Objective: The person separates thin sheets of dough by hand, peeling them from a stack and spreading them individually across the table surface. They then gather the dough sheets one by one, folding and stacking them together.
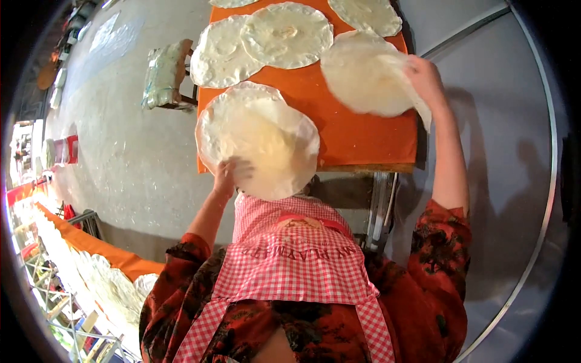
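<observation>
My right hand (423,78) pinches the edge of a thin, round, pale flatbread sheet (366,75), which is raised over the right side of the orange-covered table and blurred by motion. Its held edge folds and hangs below my fingers. At the near left, my left hand (233,172) grips the lower left edge of overlapping flatbread sheets (266,139), its fingers partly blurred against them. These sheets reach past the table's front edge, in front of my apron. Two more flatbread sheets (287,35) lie overlapping farther back, and another (368,15) lies at the back right.
The orange table cover (357,142) ends at a wooden front edge. A grey wall panel (502,151) stands close on the right. A stool with a wrapped cushion (166,75) is left of the table. Another orange-covered surface with pale sheets (109,278) is at lower left.
</observation>
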### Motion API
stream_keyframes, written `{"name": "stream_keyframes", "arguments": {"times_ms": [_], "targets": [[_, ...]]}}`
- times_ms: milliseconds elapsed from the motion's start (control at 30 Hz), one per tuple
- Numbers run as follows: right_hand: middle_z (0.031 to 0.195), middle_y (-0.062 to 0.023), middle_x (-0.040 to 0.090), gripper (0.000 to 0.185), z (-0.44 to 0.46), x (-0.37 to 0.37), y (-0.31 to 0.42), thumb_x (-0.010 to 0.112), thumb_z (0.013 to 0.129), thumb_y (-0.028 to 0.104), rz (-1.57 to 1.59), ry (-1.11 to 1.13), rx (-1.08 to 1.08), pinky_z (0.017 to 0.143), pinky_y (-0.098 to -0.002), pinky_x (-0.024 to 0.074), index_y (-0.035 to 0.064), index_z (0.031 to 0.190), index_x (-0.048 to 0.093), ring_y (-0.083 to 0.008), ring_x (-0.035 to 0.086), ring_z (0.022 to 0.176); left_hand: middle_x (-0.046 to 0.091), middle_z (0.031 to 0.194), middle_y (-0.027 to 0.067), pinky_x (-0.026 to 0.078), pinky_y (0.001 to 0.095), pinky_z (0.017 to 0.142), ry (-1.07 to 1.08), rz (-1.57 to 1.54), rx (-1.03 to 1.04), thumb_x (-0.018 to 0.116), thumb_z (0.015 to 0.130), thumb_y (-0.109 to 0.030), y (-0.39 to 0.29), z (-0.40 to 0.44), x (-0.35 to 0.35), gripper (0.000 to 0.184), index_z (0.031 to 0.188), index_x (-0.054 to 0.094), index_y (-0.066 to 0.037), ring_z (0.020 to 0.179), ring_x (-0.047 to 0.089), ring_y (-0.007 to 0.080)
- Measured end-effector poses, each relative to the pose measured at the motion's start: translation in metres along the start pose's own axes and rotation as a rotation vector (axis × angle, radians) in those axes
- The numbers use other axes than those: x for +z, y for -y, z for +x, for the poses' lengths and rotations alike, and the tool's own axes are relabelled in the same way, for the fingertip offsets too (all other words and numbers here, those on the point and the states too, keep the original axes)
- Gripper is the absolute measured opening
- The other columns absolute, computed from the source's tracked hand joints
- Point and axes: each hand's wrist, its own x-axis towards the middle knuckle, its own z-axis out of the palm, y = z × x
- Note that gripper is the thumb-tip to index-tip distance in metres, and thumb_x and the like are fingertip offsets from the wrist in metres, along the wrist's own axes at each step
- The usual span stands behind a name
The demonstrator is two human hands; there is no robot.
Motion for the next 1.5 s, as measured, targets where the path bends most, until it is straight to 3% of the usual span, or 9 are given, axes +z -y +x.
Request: {"name": "stream_keyframes", "arguments": {"times_ms": [133, 333, 533, 867, 1000, 1133, 1267, 1367, 1500], "targets": [[0.079, -0.0168, 0.063, 0.014, -0.061, 0.042, 0.126, 0.052, 0.079, 0.007, -0.115, 0.132, -0.130, 0.068, -0.0468, 0.0478, 0.0071, 0.089, 0.062, -0.0369, 0.062, 0.077, 0.059, 0.104, 0.0130, 0.054, 0.0351, 0.069, -0.127, -0.063, 0.009, 0.046, 0.088, -0.011, -0.014, -0.027, 0.062, 0.030, 0.115, 0.050, -0.001, 0.090, 0.061, 0.0248], [0.074, -0.0218, 0.062, 0.010, -0.132, 0.205, 0.130, 0.052, 0.076, 0.007, -0.016, 0.323, -0.149, 0.067, -0.0486, 0.0486, 0.0027, 0.080, 0.060, -0.0399, 0.062, 0.074, 0.058, 0.108, 0.0154, 0.052, 0.0383, 0.078, -0.129, -0.121, -0.099, 0.043, 0.087, -0.007, -0.033, -0.056, 0.137, 0.031, 0.115, 0.050, 0.004, 0.098, 0.058, 0.0261], [0.070, -0.0193, 0.059, 0.008, -0.064, 0.120, 0.130, 0.049, 0.081, 0.009, -0.031, -0.010, -0.072, 0.057, -0.0480, 0.0454, 0.0042, 0.078, 0.055, -0.0401, 0.059, 0.068, 0.058, 0.108, 0.0143, 0.051, 0.0389, 0.081, -0.049, -0.360, -0.218, 0.039, 0.087, -0.004, 0.004, -0.071, 0.123, 0.033, 0.117, 0.050, 0.004, 0.098, 0.058, 0.0256], [0.082, -0.0133, 0.061, 0.015, -0.178, 0.153, 0.178, 0.056, 0.077, 0.019, -0.036, 0.413, -0.440, 0.064, -0.0424, 0.0499, 0.0048, 0.081, 0.057, -0.0311, 0.061, 0.080, 0.063, 0.085, 0.0102, 0.049, 0.0296, 0.068, -0.003, -0.235, 0.008, 0.046, 0.086, -0.005, -0.025, -0.066, 0.149, 0.015, 0.089, 0.059, 0.003, 0.079, 0.061, 0.0198], [0.095, -0.0156, 0.056, 0.018, -0.192, 0.151, 0.162, 0.056, 0.077, 0.018, 0.035, 0.351, -0.457, 0.066, -0.0439, 0.0495, 0.0016, 0.083, 0.058, -0.0333, 0.056, 0.094, 0.059, 0.097, 0.0091, 0.053, 0.0306, 0.068, 0.106, 0.166, 0.254, 0.045, 0.092, -0.011, -0.020, -0.059, 0.132, 0.020, 0.108, 0.053, -0.003, 0.085, 0.060, 0.0187], [0.093, -0.0120, 0.055, 0.015, -0.199, 0.136, 0.164, 0.059, 0.079, 0.010, 0.161, 0.269, -0.332, 0.075, -0.0429, 0.0498, 0.0028, 0.091, 0.057, -0.0331, 0.055, 0.095, 0.056, 0.111, 0.0116, 0.052, 0.0316, 0.076, 0.220, 0.565, 0.330, 0.047, 0.092, -0.013, -0.046, -0.067, 0.144, 0.026, 0.115, 0.050, -0.001, 0.098, 0.058, 0.0204], [0.083, -0.0164, 0.057, 0.015, -0.166, 0.114, 0.141, 0.063, 0.076, 0.008, 0.370, 0.004, -0.349, 0.070, -0.0410, 0.0494, 0.0004, 0.087, 0.057, -0.0365, 0.058, 0.078, 0.053, 0.119, 0.0132, 0.047, 0.0366, 0.088, 0.231, -0.099, 0.099, 0.047, 0.093, -0.018, -0.092, -0.079, 0.191, 0.031, 0.119, 0.047, -0.001, 0.109, 0.055, 0.0225], [0.087, -0.0110, 0.066, 0.016, -0.153, 0.058, 0.099, 0.061, 0.080, 0.003, 0.653, 0.026, 0.164, 0.070, -0.0329, 0.0510, -0.0012, 0.095, 0.062, -0.0143, 0.061, 0.082, 0.054, 0.120, 0.0138, 0.041, 0.0398, 0.095, 0.296, 0.190, 0.400, 0.046, 0.095, -0.022, -0.126, -0.085, 0.202, 0.031, 0.120, 0.044, -0.004, 0.113, 0.053, 0.0263], [0.104, -0.0063, 0.065, 0.036, -0.177, 0.039, -0.023, 0.064, 0.078, 0.005, 0.741, -0.081, 0.443, 0.083, -0.0293, 0.0477, -0.0011, 0.113, 0.058, -0.0138, 0.060, 0.092, 0.059, 0.108, 0.0087, 0.047, 0.0325, 0.086, -0.053, 0.184, 0.323, 0.053, 0.092, -0.018, -0.103, -0.068, 0.157, 0.021, 0.108, 0.052, -0.004, 0.099, 0.057, 0.0176]]}}
